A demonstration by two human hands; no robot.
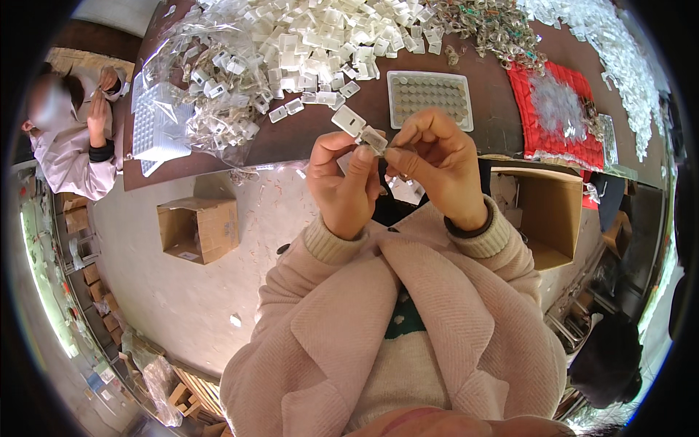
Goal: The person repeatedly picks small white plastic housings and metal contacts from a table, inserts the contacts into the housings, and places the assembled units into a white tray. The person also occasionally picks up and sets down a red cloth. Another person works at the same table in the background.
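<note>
Above the table's near edge, a small white hinged plastic case (350, 121) is unfolded, its two halves angled apart. My left hand (341, 186) pinches the lower half between thumb and fingers, while the upper half sticks out past the fingertips. Closed in a pinch, my right hand (443, 166) meets the case's right edge with thumb and forefinger. Whatever small piece those fingertips may grip is too small to make out. Just beyond my right hand lies a shallow white tray (394, 102) with rows of round, coin-like discs.
A pile of white cases (313, 44) covers the far table. Left of it are a clear bag of small parts (218, 109) and a ridged plastic tray (156, 124). Red cloth (535, 135) bears clear bits. Cardboard boxes (217, 229) stand below. A co-worker (80, 146) sits left.
</note>
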